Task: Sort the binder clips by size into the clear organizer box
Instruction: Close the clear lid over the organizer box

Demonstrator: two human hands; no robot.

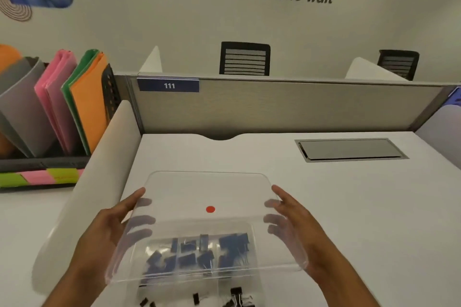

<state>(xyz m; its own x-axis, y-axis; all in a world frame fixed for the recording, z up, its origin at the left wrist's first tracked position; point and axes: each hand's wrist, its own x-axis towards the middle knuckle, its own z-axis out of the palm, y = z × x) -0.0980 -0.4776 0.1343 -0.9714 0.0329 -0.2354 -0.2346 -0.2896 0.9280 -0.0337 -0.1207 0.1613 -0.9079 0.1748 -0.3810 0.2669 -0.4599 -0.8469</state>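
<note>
Above the white desk [324, 194], both hands are holding a clear lid [207, 189] by its side edges.
Left hand [109, 227] and right hand [296, 222] are gripping it, fingers curled underneath; binder clips [197, 254] are lying in the clear organizer box [252, 232] compartments beneath.

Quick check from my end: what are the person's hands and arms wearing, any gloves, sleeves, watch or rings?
Nothing visible. Left hand and right hand are bare, no gloves or rings. Both forearms are uncovered to the frame edge: no sleeves, watch or bands.
</note>
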